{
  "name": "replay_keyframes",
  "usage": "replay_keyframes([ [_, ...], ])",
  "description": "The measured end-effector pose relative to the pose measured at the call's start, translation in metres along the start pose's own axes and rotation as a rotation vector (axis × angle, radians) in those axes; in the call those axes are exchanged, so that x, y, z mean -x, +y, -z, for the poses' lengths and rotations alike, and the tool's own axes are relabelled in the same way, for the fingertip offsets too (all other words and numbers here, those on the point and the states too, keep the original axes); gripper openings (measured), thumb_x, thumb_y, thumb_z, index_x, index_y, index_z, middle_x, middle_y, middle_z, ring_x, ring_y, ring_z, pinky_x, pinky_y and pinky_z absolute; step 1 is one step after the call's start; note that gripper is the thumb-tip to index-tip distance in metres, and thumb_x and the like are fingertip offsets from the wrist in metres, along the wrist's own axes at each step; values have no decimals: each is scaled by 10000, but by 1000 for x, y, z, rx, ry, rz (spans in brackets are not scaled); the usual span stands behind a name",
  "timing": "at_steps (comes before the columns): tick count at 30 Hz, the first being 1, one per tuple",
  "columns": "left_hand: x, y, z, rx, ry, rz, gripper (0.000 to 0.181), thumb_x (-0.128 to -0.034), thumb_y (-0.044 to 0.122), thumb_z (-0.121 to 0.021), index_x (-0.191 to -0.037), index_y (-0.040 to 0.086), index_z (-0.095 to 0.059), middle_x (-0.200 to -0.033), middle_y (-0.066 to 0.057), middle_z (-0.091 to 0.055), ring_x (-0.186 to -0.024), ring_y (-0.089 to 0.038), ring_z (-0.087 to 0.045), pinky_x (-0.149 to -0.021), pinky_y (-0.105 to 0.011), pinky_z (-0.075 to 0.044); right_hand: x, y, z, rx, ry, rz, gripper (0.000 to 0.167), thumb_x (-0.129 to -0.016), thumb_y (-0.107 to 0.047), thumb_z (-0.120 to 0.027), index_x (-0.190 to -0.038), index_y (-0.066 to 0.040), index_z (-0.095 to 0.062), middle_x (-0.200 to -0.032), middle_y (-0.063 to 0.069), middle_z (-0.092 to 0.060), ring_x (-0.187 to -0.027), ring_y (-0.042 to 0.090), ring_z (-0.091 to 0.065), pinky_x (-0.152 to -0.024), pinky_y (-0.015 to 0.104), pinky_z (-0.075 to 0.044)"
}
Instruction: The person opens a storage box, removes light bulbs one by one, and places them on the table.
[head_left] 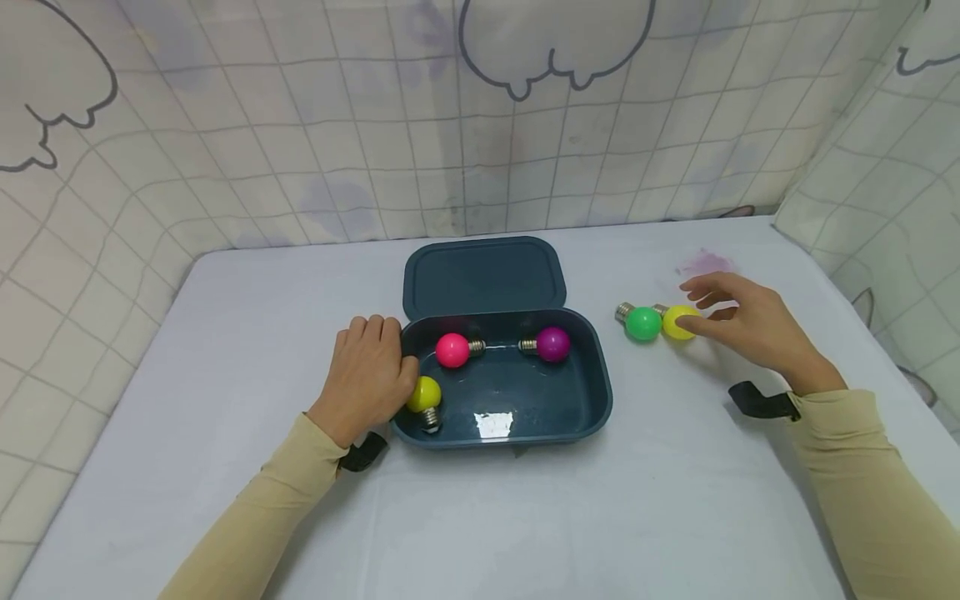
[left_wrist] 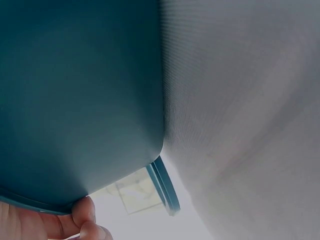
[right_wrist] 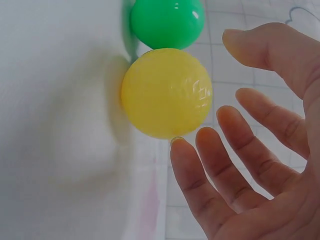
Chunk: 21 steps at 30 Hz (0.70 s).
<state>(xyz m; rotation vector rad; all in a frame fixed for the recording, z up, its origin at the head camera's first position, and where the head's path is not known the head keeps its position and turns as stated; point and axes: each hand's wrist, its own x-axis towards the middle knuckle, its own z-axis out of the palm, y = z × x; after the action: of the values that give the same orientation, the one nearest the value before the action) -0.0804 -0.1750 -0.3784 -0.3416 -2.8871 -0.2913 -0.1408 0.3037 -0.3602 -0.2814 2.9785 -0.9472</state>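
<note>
Head view first: on the white-covered bench [head_left: 262, 333] sits a dark blue storage box [head_left: 540, 408], its lid [head_left: 483, 277] lying just behind. And the left hand [head_left: 367, 375] has its fingers curled over the box's left rim, a firm grip! Inside, a pink bulb [head_left: 452, 351] points its screw base right, a purple bulb [head_left: 553, 344] points its base left, and the boxed yellow bulb [head_left: 426, 392] lies near the left wall, just beside the thumb. Out to the right, a green bulb [head_left: 642, 323] lies against the loose yellow bulb [head_left: 675, 322], and there's the right hand [head_left: 750, 321] over it, thumb and fingers spread apart.

Left wrist: fingertips at the rim, outer wall filling the picture.

Right wrist: fingers spread wide beside the loose yellow bulb, nothing gripped; whether a fingertip touches it, I can't tell.
</note>
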Motion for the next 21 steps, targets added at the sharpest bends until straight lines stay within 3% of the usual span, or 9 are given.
replay_keyframes([
  [6, 1, -2, 1, -2, 5, -3, 183, -887, 183, -479, -906, 5, -520, -812, -124, -484, -826, -287, -429, -724, -385, -329, 2, -5, 2, -12, 38, 20, 528, -904, -357, -784, -1331, -86, -628, -1290, 132, -660, -1031, 11, -579, -799, -34, -401],
  [9, 0, -1, 1, -2, -4, 0, 196, -892, 191, -483, -921, 1, -523, -825, -126, -491, -841, -290, -437, -738, -397, -347, 6, -10, 4, -31, 74, 35, 500, -902, -359, -787, -1308, -106, -641, -1226, -3, -661, -971, -115, -550, -807, -33, -409],
  [13, -2, 1, 2, 6, -22, -2, 210, -908, 203, -479, -942, 1, -520, -847, -128, -494, -866, -295, -440, -758, -409, -355, 10, -22, 8, -60, 130, 77, 442, -892, -294, -804, -1279, -136, -663, -1137, -182, -623, -953, -134, -568, -820, -24, -427],
  [21, 1, 1, 2, 2, -32, 19, 235, -922, 219, -493, -979, -6, -533, -878, -137, -514, -894, -299, -453, -785, -417, -376, 3, -57, 1, -22, 113, 226, 418, -864, -153, -822, -1257, -131, -682, -1166, 32, -679, -934, -110, -582, -840, -19, -431],
])
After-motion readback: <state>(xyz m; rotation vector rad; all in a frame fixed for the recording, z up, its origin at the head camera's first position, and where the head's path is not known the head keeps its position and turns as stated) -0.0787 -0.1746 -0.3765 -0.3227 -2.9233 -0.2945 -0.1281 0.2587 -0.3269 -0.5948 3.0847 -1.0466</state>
